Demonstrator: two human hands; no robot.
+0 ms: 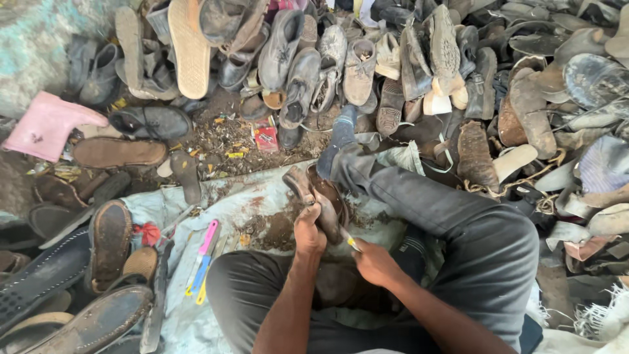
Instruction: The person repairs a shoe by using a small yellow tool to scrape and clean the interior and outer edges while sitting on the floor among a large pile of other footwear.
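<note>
Both hands work at centre frame: the left hand (308, 233) grips a worn brown shoe (321, 196), the right hand (372, 261) is closed on a small yellow-tipped tool (352, 243) touching it. Piled old shoes (367, 59) fill the upper frame.

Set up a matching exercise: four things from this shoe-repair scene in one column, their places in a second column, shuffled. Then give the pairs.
Things:
1. brown shoe
2. pink boot
3. yellow-handled tool
4. pink and blue tools

Places:
A. far left, on the ground by the wall
B. in the right hand
C. on the sheet, left of the knee
D. gripped by the left hand

Pairs: 1-D, 2-A, 3-B, 4-C
</note>
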